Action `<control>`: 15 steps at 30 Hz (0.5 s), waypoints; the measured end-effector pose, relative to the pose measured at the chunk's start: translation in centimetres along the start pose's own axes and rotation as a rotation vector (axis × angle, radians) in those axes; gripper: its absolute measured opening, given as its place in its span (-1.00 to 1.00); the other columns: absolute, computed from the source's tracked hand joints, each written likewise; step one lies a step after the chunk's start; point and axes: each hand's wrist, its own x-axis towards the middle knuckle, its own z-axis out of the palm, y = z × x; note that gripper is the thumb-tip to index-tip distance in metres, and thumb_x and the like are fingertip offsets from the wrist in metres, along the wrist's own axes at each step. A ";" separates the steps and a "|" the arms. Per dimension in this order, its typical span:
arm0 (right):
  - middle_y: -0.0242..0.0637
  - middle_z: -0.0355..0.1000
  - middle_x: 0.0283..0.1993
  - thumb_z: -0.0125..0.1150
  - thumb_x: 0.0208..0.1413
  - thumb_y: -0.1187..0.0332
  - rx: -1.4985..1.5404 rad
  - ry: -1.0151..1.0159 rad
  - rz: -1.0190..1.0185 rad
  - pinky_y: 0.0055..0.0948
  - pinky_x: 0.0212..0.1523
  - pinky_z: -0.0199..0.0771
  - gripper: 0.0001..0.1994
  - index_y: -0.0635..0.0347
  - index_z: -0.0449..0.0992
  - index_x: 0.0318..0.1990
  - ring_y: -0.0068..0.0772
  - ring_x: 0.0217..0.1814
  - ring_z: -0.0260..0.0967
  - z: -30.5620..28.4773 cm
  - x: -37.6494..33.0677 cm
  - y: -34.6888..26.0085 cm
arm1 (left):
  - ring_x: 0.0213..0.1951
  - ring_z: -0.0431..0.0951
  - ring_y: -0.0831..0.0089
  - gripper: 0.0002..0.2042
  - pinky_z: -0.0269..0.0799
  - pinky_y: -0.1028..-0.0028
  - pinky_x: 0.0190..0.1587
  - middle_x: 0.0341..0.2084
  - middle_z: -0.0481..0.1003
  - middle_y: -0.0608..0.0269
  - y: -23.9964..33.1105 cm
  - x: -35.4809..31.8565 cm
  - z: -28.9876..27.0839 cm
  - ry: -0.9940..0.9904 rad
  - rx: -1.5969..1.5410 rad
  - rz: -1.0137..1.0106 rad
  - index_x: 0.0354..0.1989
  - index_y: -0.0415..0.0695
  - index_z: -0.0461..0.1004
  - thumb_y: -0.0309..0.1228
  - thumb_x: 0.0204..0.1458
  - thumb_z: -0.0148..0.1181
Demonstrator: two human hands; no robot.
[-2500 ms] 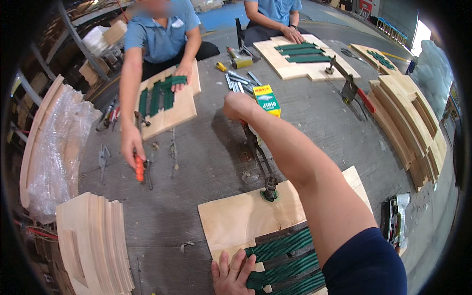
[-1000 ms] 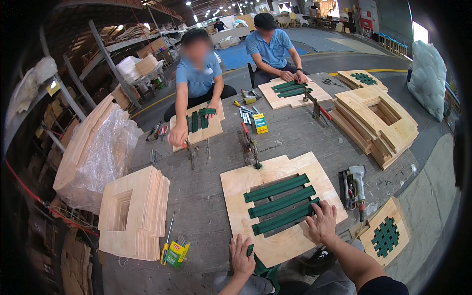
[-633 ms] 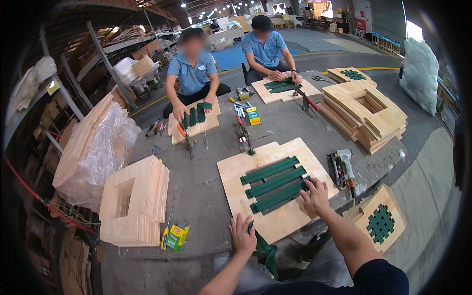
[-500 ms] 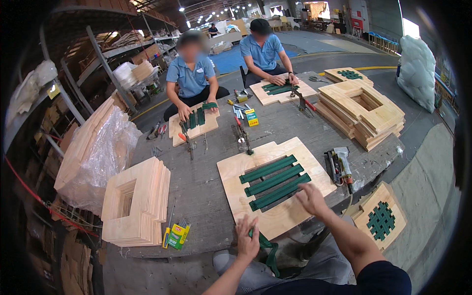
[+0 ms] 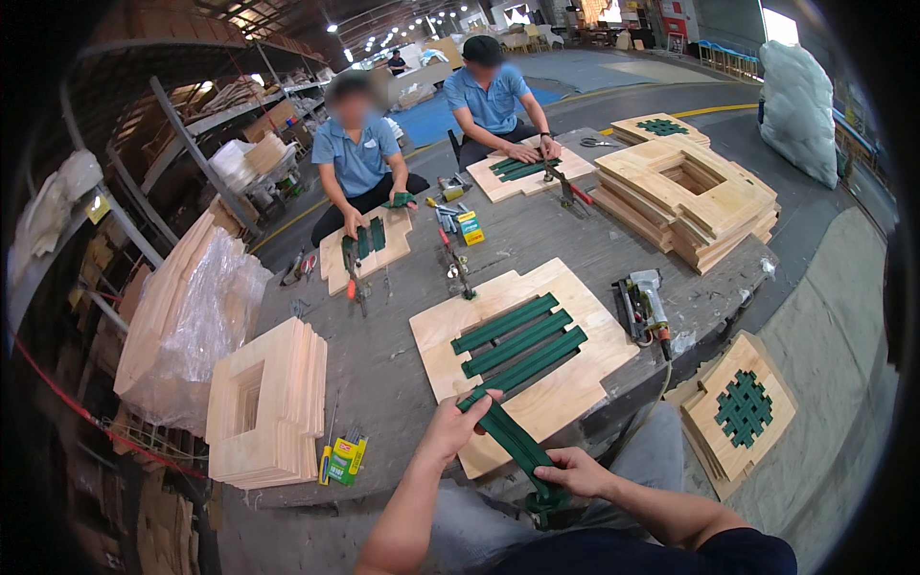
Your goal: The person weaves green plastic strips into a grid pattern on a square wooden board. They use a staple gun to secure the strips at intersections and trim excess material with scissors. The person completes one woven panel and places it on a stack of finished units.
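Three green straps [image 5: 522, 337] lie stapled-flat across our plywood frame [image 5: 565, 383]; our left hand [image 5: 455, 426] and right hand [image 5: 575, 471], fingers clenched, stretch a fourth strap [image 5: 513, 441], weaving not yet begun.

Woodworking workshop, factory-floor type. Stacked plywood frames [image 5: 264, 402] and cut boards [image 5: 695, 192] around a shared grey worktop [image 5: 383, 355]; pneumatic nail gun [image 5: 644, 305], clamps [image 5: 455, 268], metal storage racks [image 5: 206, 144] behind. Seated workers in matching blue shirts [image 5: 356, 161], concrete floor [image 5: 613, 86] with painted yellow line.
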 end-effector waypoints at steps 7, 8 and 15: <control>-0.46 0.50 -0.34 0.34 0.26 0.29 -0.170 0.224 -0.020 -0.47 -0.23 0.40 -0.76 0.31 0.59 -0.10 -0.62 -0.28 0.36 -1.7 -0.6 3.5 | -0.39 0.58 0.56 -0.83 0.54 0.51 -0.37 -0.36 0.59 0.33 -1.9 5.7 -0.3 -0.093 0.314 -0.099 -0.08 -0.21 0.61 -0.45 0.23 0.22; -0.42 0.52 -0.34 0.35 0.24 0.28 -0.224 0.257 -0.016 -0.45 -0.21 0.42 -0.74 0.31 0.59 -0.09 -0.59 -0.28 0.38 -2.0 -0.7 4.0 | -0.39 0.58 0.55 -0.85 0.55 0.49 -0.37 -0.37 0.59 0.32 -2.0 6.9 -0.2 -0.124 0.368 -0.079 -0.09 -0.22 0.60 -0.46 0.23 0.22; -0.21 0.56 -0.28 0.39 0.17 0.23 -0.870 0.454 -0.081 -0.33 -0.17 0.51 -0.61 0.23 0.56 0.08 -0.41 -0.26 0.49 -3.4 -0.9 2.0 | -0.40 0.62 0.37 -0.84 0.55 0.33 -0.33 -0.36 0.59 0.14 -6.0 13.1 -1.5 -0.008 0.821 0.117 -0.14 -0.22 0.50 -0.45 0.17 0.26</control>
